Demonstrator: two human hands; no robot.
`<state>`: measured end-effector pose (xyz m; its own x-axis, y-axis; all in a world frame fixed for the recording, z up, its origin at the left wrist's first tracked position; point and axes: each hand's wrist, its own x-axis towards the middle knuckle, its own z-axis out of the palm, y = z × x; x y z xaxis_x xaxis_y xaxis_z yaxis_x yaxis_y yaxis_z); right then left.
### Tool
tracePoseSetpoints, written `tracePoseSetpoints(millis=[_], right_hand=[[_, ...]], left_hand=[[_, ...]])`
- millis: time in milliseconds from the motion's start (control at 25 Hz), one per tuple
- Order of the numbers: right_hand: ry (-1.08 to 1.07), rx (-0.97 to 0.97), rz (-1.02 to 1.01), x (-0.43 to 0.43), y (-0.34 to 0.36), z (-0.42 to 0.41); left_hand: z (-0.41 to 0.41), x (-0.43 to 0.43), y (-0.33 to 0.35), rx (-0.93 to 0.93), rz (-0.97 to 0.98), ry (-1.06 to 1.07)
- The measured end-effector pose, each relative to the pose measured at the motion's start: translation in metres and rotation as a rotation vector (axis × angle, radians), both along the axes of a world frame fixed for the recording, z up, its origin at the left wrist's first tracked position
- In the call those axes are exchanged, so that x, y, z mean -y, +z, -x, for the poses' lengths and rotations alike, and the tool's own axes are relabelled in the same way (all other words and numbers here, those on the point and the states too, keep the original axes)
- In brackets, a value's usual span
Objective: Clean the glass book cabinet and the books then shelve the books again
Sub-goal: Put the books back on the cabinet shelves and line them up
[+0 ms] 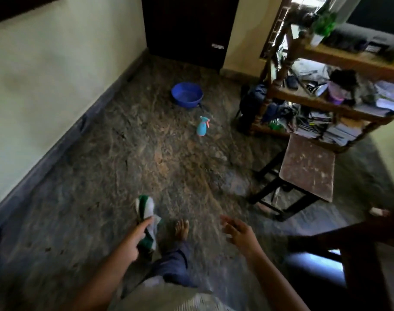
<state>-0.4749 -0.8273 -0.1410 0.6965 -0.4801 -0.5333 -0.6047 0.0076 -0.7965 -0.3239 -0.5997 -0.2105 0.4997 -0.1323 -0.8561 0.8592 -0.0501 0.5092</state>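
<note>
My left hand (136, 237) grips a green and white cloth (146, 212) low in the middle of the view, above the floor. My right hand (237, 231) hangs free to its right with fingers spread and nothing in it. On the stone floor ahead stands a small blue spray bottle (201, 126) with a pink trigger. Beyond the bottle sits a blue plastic basin (187, 95). No glass cabinet shows in this view. Stacked books and papers (335, 131) lie on the bottom level of a wooden rack.
A wooden open rack (281, 70) crammed with clutter stands at the right. A worn stool (308, 169) with dark legs sits before it. A dark door (187, 30) closes the far wall. Dark wooden furniture (359, 254) fills the lower right. My bare foot (182, 230) is on the floor.
</note>
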Motion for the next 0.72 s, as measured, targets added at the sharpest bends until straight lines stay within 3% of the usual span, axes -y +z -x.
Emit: tracePoseSetpoints(millis=[160,280,400,560,640,720], right_hand=[[0.269,-0.351,0.196,0.109,-0.031,-0.078],[0.256,-0.543,0.199,0.186,-0.034,-0.130],[0.088,-0.541,0.137,0.254,-0.031,-0.174],[-0.237,-0.328,-0.274,0.328,-0.029,-0.239],[-0.224,-0.344,-0.218,0.385,-0.034,-0.288],[-0.095,-0.391,-0.143,0.449,-0.034,-0.350]], left_hand=[[-0.092,0.032,-0.018,-0.053,-0.210,0.023],[-0.166,0.088,-0.019,-0.077,-0.222,-0.068],[-0.240,0.175,-0.021,-0.028,-0.247,-0.195],[-0.329,0.291,-0.022,0.133,-0.131,-0.388],[-0.373,0.331,-0.029,0.196,-0.143,-0.410],[-0.401,0.354,-0.023,0.217,-0.273,-0.286]])
